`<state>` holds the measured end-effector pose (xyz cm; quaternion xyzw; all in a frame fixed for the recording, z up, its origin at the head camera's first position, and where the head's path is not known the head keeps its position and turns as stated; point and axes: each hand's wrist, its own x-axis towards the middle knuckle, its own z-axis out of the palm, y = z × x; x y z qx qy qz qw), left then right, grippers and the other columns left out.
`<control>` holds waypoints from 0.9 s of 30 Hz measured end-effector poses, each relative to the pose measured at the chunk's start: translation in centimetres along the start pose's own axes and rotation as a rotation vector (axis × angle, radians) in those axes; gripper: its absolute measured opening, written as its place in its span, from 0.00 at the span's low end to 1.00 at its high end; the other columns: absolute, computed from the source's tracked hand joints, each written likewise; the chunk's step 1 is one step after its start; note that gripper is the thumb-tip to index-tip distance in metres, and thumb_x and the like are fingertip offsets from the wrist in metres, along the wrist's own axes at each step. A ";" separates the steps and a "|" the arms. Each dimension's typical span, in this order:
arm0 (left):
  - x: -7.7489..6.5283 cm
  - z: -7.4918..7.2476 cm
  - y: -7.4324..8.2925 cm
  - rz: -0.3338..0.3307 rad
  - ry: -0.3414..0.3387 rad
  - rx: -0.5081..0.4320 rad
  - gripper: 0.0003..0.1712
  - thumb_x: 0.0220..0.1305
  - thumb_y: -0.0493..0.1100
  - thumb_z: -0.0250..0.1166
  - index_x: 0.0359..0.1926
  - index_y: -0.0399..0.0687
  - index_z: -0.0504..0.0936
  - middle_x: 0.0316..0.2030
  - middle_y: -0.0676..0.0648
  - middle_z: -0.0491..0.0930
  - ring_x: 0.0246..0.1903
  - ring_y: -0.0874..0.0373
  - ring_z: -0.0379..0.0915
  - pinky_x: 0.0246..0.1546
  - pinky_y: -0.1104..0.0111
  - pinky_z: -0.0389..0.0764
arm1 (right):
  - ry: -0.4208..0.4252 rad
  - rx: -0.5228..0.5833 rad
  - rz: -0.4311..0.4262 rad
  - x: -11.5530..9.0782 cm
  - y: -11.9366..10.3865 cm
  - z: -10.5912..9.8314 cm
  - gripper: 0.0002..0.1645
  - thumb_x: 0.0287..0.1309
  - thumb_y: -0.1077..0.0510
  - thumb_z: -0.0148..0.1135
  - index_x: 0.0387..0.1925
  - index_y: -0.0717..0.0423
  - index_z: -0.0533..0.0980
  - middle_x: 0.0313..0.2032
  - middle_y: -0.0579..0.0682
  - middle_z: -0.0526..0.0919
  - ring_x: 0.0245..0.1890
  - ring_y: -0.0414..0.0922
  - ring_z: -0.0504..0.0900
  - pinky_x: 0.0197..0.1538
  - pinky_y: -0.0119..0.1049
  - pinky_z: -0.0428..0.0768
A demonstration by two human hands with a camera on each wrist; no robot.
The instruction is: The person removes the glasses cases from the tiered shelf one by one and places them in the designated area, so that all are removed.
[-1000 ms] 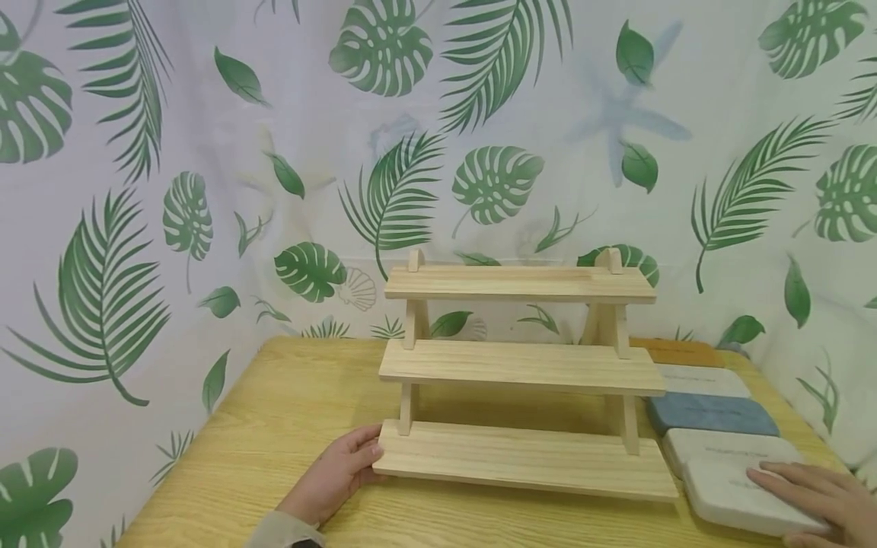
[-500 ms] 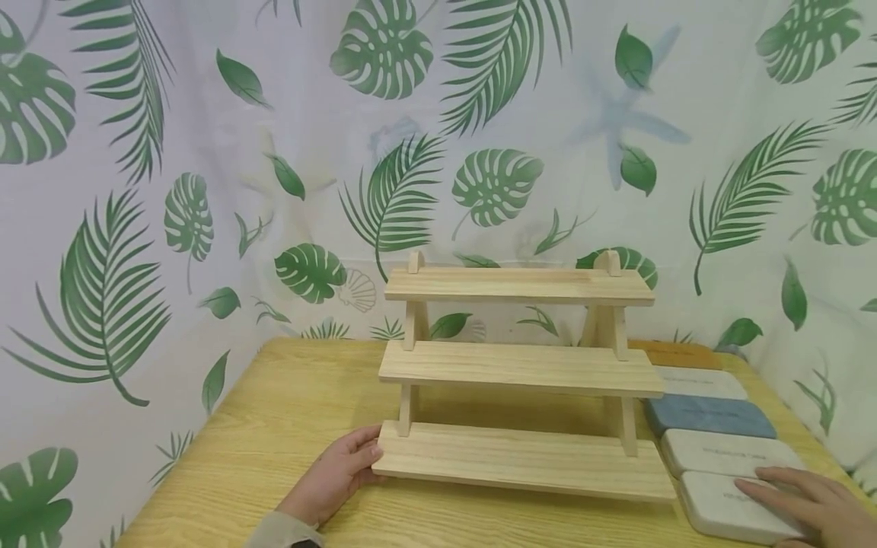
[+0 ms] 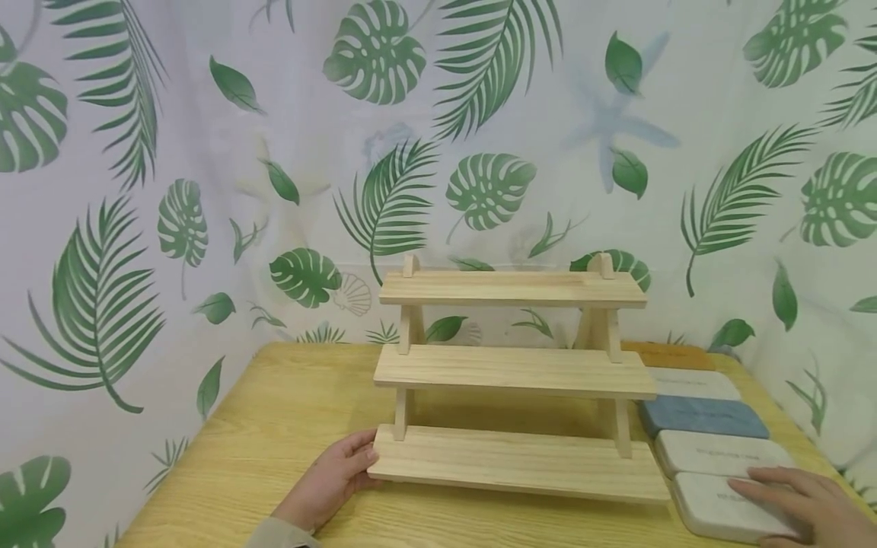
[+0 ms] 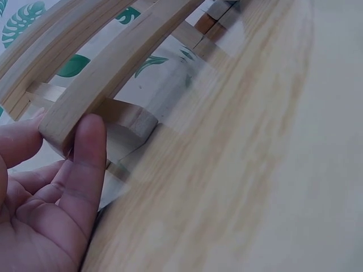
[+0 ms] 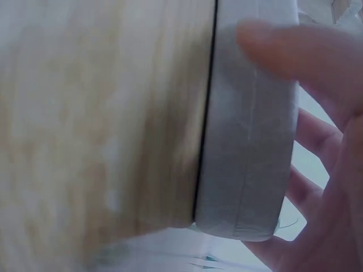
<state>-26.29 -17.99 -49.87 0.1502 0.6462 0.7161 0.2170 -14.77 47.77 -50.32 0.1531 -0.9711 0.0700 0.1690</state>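
A three-tier wooden display stand (image 3: 514, 457) of pale wood stands on the table. My left hand (image 3: 329, 476) grips the left end of its bottom shelf; in the left wrist view, a finger (image 4: 89, 139) lies against the board's underside. At the right, my right hand (image 3: 815, 506) is on the nearest white rounded case (image 3: 712, 514), fingers across its top. In the right wrist view the thumb (image 5: 269, 51) lies over the side of this case (image 5: 244, 158), which has a seam. Faint lettering on its top is partly covered by the fingers.
Behind the nearest case, a row runs back along the stand's right side: another white case (image 3: 712, 450), a blue case (image 3: 706, 417), a white one (image 3: 695, 384) and an orange one (image 3: 668, 355). A leaf-patterned curtain (image 3: 288, 122) hangs behind the wooden table (image 3: 274, 411).
The nearest white case, earlier overlapping the one behind it, now lies flat in line with the row. My right hand came slightly left with it. My left hand keeps its grip.
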 end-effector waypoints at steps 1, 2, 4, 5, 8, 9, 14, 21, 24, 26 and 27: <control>0.0 0.0 0.0 0.001 -0.002 0.001 0.39 0.80 0.46 0.54 0.77 0.28 0.49 0.70 0.30 0.63 0.61 0.44 0.72 0.56 0.56 0.79 | -0.001 0.006 0.006 0.0 -0.1 -0.1 0.34 0.36 0.40 0.84 0.52 0.33 0.85 0.49 0.54 0.81 0.47 0.62 0.78 0.41 0.62 0.75; 0.0 -0.1 0.0 0.003 -0.002 0.003 0.39 0.80 0.46 0.54 0.77 0.28 0.49 0.70 0.30 0.62 0.61 0.44 0.71 0.56 0.56 0.79 | 0.011 0.013 0.001 0.1 -0.2 -0.1 0.34 0.36 0.40 0.84 0.52 0.34 0.85 0.48 0.54 0.81 0.46 0.62 0.79 0.40 0.62 0.75; 0.0 -0.1 0.1 0.006 -0.005 0.008 0.39 0.80 0.46 0.54 0.77 0.28 0.49 0.71 0.29 0.61 0.62 0.44 0.71 0.56 0.56 0.79 | 0.022 0.025 -0.010 0.4 -0.3 -0.2 0.34 0.36 0.41 0.84 0.51 0.34 0.85 0.47 0.54 0.82 0.44 0.62 0.79 0.39 0.62 0.76; 0.1 -0.2 0.2 0.007 -0.008 0.008 0.39 0.80 0.46 0.54 0.77 0.28 0.49 0.71 0.29 0.61 0.62 0.43 0.71 0.56 0.56 0.79 | 0.019 0.031 -0.015 0.5 -0.4 -0.3 0.33 0.37 0.41 0.84 0.51 0.35 0.85 0.46 0.54 0.82 0.44 0.62 0.80 0.39 0.62 0.77; 0.1 -0.3 0.2 0.007 -0.007 0.013 0.39 0.80 0.47 0.54 0.77 0.28 0.49 0.72 0.28 0.58 0.62 0.43 0.70 0.57 0.56 0.78 | -0.039 0.053 -0.007 0.9 -0.6 -0.6 0.27 0.47 0.43 0.80 0.52 0.35 0.85 0.47 0.54 0.82 0.43 0.62 0.80 0.38 0.61 0.78; 0.1 -0.4 0.1 0.005 -0.005 0.012 0.39 0.80 0.47 0.53 0.77 0.28 0.49 0.72 0.28 0.58 0.62 0.43 0.70 0.57 0.56 0.78 | -0.080 0.068 0.015 1.1 -0.7 -0.7 0.25 0.51 0.43 0.78 0.53 0.36 0.85 0.48 0.54 0.82 0.44 0.62 0.80 0.39 0.62 0.78; 0.1 -0.4 0.1 -0.004 0.005 0.006 0.38 0.81 0.47 0.52 0.77 0.28 0.50 0.72 0.28 0.57 0.62 0.44 0.71 0.57 0.56 0.78 | -0.231 0.126 0.105 2.1 -1.0 -1.6 0.19 0.66 0.43 0.67 0.54 0.44 0.85 0.50 0.54 0.81 0.46 0.62 0.80 0.40 0.62 0.78; 0.0 -0.6 0.6 -0.009 -0.001 0.022 0.38 0.80 0.46 0.53 0.77 0.26 0.49 0.71 0.27 0.60 0.61 0.43 0.71 0.58 0.55 0.78 | -0.333 0.175 0.190 4.6 -1.9 -2.7 0.29 0.71 0.38 0.58 0.56 0.58 0.82 0.50 0.56 0.83 0.48 0.63 0.81 0.43 0.62 0.80; -0.1 -0.6 1.1 -0.015 0.053 0.113 0.39 0.80 0.47 0.54 0.76 0.24 0.50 0.65 0.28 0.67 0.58 0.44 0.75 0.56 0.56 0.79 | -0.264 0.153 0.207 5.2 -2.8 -2.9 0.32 0.69 0.37 0.59 0.56 0.58 0.82 0.51 0.59 0.83 0.49 0.66 0.79 0.43 0.64 0.78; -0.2 -0.5 1.6 -0.031 0.112 0.187 0.40 0.79 0.48 0.55 0.76 0.25 0.51 0.62 0.31 0.71 0.54 0.45 0.78 0.55 0.55 0.80 | -0.207 0.132 0.206 5.5 -3.3 -3.1 0.32 0.69 0.36 0.60 0.57 0.58 0.82 0.52 0.61 0.82 0.50 0.68 0.77 0.43 0.67 0.77; -0.2 -0.5 1.8 -0.042 0.148 0.230 0.40 0.78 0.48 0.56 0.76 0.26 0.51 0.61 0.32 0.73 0.52 0.45 0.79 0.55 0.54 0.79 | -0.175 0.124 0.200 5.7 -3.5 -3.2 0.32 0.68 0.37 0.61 0.57 0.58 0.82 0.52 0.62 0.82 0.51 0.69 0.77 0.43 0.68 0.76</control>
